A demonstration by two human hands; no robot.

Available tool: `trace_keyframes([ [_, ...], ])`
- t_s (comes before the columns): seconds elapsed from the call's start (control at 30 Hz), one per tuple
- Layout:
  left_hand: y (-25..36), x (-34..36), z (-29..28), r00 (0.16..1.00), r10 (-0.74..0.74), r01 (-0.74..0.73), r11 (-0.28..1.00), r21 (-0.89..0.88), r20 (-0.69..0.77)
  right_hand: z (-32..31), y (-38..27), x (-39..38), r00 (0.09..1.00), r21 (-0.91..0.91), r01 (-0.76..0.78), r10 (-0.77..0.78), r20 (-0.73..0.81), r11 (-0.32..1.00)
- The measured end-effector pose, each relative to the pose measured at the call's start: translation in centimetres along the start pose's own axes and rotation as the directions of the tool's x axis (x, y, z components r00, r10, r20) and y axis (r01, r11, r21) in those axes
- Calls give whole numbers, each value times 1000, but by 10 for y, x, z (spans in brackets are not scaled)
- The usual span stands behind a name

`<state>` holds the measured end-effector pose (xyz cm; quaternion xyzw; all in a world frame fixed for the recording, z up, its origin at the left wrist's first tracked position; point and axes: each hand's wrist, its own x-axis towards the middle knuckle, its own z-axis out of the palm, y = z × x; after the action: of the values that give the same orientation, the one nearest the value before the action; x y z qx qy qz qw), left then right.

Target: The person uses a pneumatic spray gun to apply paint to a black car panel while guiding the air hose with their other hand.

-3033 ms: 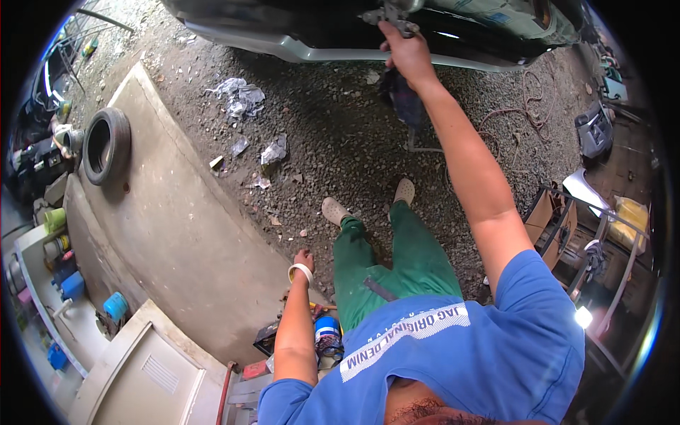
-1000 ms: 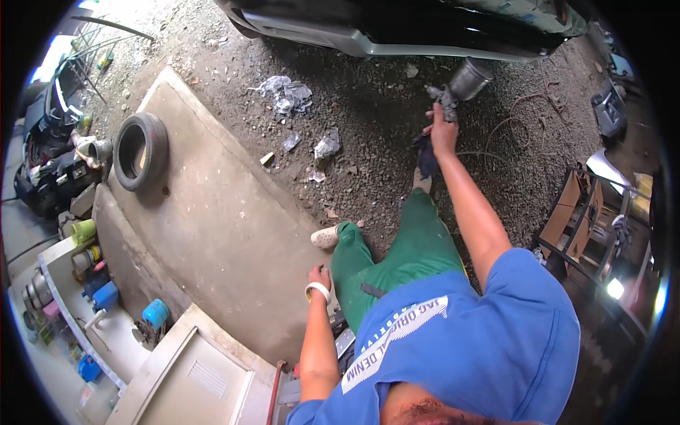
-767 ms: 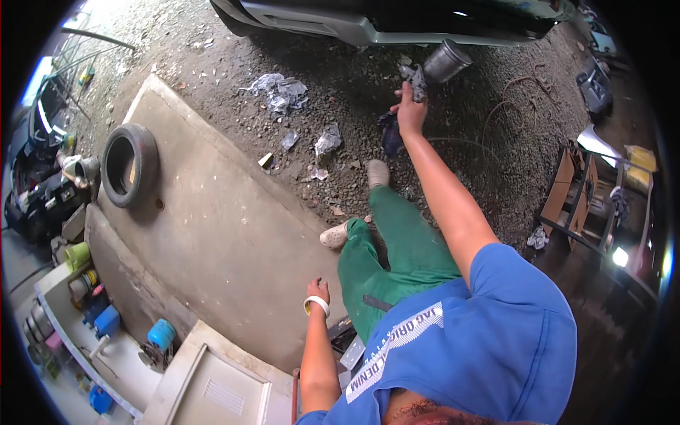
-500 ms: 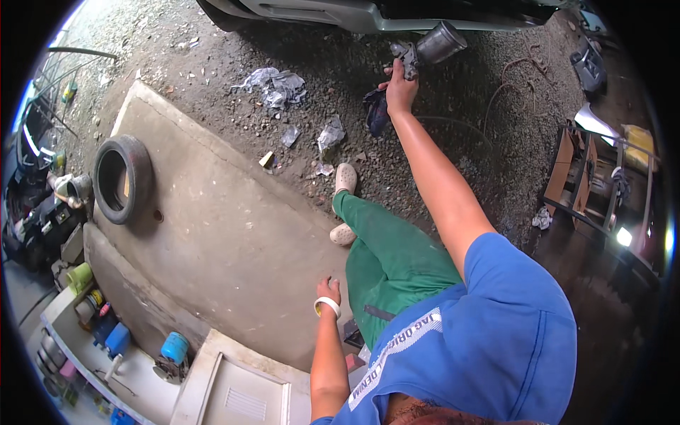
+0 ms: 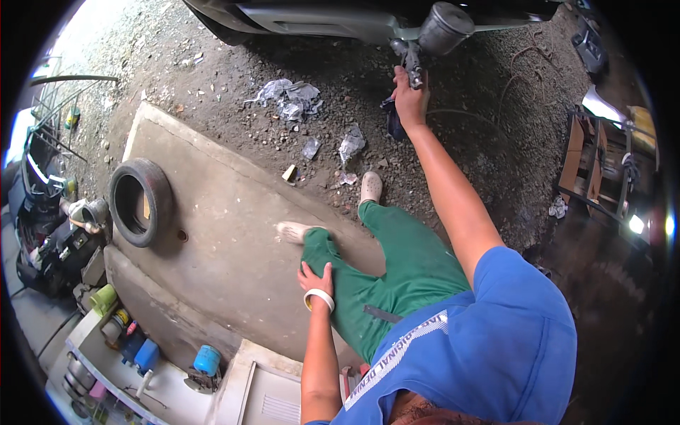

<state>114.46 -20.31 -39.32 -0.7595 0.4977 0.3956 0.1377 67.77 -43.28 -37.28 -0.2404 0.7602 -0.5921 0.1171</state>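
Blue-shirted, plants shoes (image 5: 371, 186) wider than before; grips spray gun (image 5: 413, 65) in right hand (image 5: 411, 103), cup (image 5: 446, 30) contents hidden; spreads left hand (image 5: 316, 279).

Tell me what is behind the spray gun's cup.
The vehicle's silver lower edge and gravel show around the cup; whatever lies directly behind it is covered.
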Motion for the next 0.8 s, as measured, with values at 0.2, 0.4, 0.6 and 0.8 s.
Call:
trace_keyframes([
  [0.2,13,33,-13,976,-158,114,955,273,146,66,-36,-15,978,-169,209,-205,42,963],
  [0.4,15,77,-68,970,-165,102,942,320,178,139,-79,-38,982,-154,172,-158,100,973],
  [0.6,-5,108,-109,968,-103,46,970,239,231,218,-111,-66,981,-92,134,-119,151,987],
  [0.8,-8,135,-137,968,-29,-25,977,210,248,227,-175,-84,953,-45,102,-84,291,994],
])
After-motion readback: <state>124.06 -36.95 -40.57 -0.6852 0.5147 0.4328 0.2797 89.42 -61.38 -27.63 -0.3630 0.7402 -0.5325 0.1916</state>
